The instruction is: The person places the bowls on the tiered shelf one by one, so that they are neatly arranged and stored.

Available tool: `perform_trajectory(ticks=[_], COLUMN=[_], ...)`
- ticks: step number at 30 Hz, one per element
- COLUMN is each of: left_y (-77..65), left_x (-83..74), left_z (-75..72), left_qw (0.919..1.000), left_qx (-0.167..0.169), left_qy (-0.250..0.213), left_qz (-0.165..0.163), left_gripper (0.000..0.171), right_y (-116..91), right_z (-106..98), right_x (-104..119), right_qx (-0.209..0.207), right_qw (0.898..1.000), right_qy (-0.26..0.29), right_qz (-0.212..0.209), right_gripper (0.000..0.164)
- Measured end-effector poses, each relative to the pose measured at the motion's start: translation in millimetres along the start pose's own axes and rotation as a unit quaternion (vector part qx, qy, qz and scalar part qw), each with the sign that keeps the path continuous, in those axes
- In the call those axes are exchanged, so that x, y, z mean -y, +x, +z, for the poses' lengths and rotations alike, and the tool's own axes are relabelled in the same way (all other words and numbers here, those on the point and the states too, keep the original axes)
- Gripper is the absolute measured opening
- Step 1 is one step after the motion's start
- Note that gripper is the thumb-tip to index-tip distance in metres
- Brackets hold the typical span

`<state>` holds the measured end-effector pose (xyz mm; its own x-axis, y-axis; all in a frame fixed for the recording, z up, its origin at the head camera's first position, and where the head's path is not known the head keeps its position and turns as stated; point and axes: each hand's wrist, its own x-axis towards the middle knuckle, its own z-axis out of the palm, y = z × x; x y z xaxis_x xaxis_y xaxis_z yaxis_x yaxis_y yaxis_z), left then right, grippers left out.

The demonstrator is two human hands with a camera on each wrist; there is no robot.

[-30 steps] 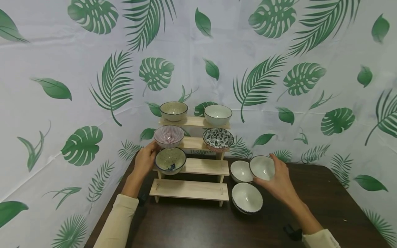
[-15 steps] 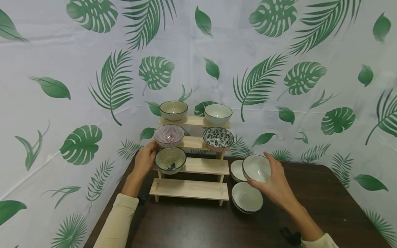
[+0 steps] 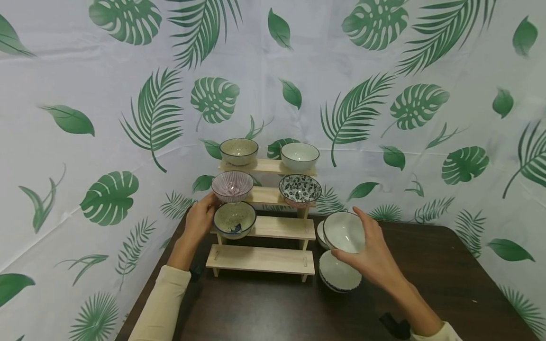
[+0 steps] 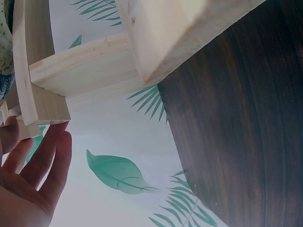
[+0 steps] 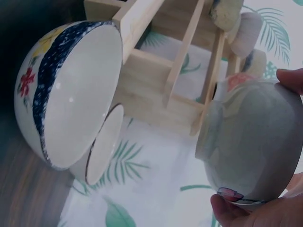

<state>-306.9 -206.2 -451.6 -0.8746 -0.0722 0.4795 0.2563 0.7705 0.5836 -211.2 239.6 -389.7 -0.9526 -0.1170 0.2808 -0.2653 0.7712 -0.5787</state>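
Note:
My right hand [image 3: 377, 253] grips a white bowl [image 3: 344, 232] between thumb and fingers, above the table and overlapping another white bowl [image 3: 321, 235]. Its pale outside [image 5: 255, 137] and foot ring show in the right wrist view. My left hand [image 3: 199, 220] is at the left end of a stepped wooden stand [image 3: 260, 259], beside the purple-striped bowl [image 3: 232, 187] and the speckled green bowl [image 3: 234, 221]. In the left wrist view the fingers [image 4: 60, 163] extend up to a board's end [image 4: 52, 111], fingertips right at it.
On the stand's top step are a beige bowl [image 3: 239, 151] and a white bowl [image 3: 300, 157]; a black floral bowl [image 3: 300, 189] sits one step down. Right of the stand, a bowl with a blue, flowered outside [image 5: 35, 90] rests on the dark table [image 3: 256, 312]. A leaf-print cloth [image 3: 264, 61] hangs behind.
My right hand has carried the white bowl leftward, so it now covers more of the bowl behind it. The left hand has stayed at the stand.

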Motion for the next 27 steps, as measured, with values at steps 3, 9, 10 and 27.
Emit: perform_trajectory(ticks=[3,9,10,27], left_y=[-0.1,-0.4,-0.4,-0.8], left_x=[0.1,-1.3,-1.4,-0.9], left_z=[-0.2,-0.5,-0.4,-0.1], left_qw=[1.0000,1.0000,1.0000,1.0000], left_qx=[0.000,0.004,0.006,0.005], left_qy=[-0.002,-0.001,0.000,0.001], left_qz=[0.001,-0.002,-0.003,-0.004], left_gripper=[0.031,0.033,0.033,0.034], right_y=[1.0,6.2,6.8,22.8], right_z=[2.7,10.3,11.6,34.5], right_x=[1.9,1.1,0.8,-6.1], right_qx=[0.001,0.006,0.008,0.041], right_qw=[1.000,1.000,1.000,0.999], right_qy=[0.004,0.007,0.009,0.007], right_qz=[-0.003,-0.014,-0.017,-0.023], right_gripper=[0.115,0.113,0.113,0.110])
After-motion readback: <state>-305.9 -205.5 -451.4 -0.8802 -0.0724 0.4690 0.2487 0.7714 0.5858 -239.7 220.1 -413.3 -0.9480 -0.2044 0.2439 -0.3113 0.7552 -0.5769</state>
